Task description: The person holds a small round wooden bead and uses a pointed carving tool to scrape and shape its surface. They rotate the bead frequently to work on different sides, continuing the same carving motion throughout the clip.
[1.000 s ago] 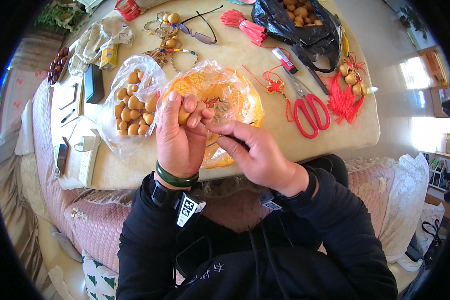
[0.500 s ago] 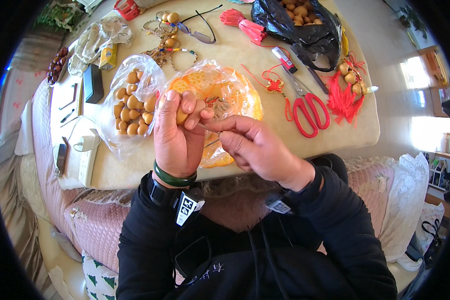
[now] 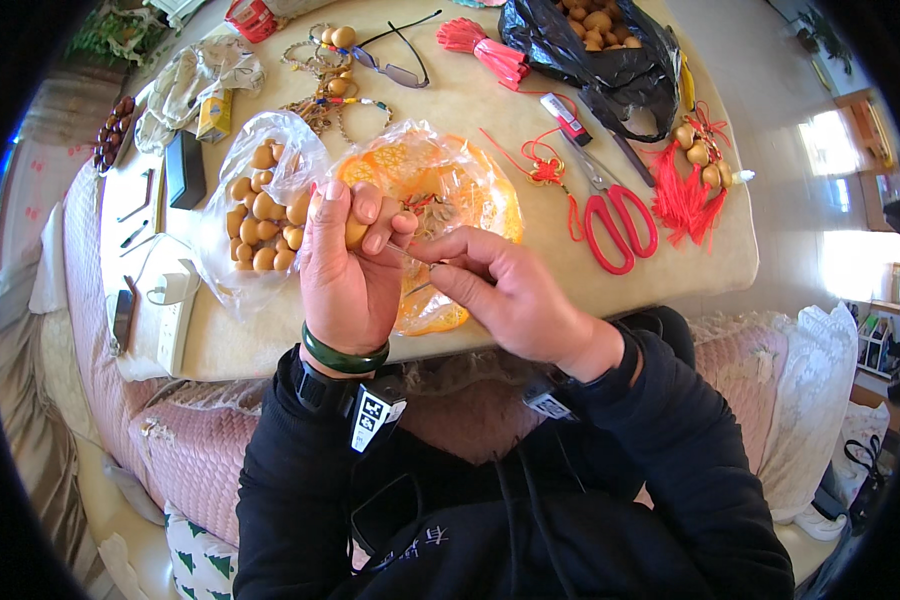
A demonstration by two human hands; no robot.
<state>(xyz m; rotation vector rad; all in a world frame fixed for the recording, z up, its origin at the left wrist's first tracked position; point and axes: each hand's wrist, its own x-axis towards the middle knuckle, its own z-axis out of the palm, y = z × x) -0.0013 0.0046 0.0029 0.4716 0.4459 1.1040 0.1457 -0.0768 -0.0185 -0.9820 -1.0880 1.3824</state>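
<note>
My left hand (image 3: 352,265) is closed around a small brown gourd (image 3: 356,233), whose rounded side shows between the thumb and the curled fingers. From its fingertips a thin, light wire-like strand (image 3: 410,256) runs to my right hand (image 3: 515,295), which pinches it between thumb and forefinger. Whether it is a needle or a wire, I cannot tell. Beneath both hands lies an orange and clear plastic bag (image 3: 485,190) with small metallic and red pieces in it. Left of it, a clear bag (image 3: 310,140) holds several small brown gourds (image 3: 263,205).
Red-handled scissors (image 3: 610,235), a red knotted cord (image 3: 545,172) and gourds with a red tassel (image 3: 692,200) lie right. A black bag of gourds (image 3: 620,85), a red tassel bundle (image 3: 485,50) and glasses (image 3: 402,75) are farther back. A power strip (image 3: 175,325) is left.
Both hands have shifted slightly left, with the gourd and strand still held. My right wrist has turned a little.
</note>
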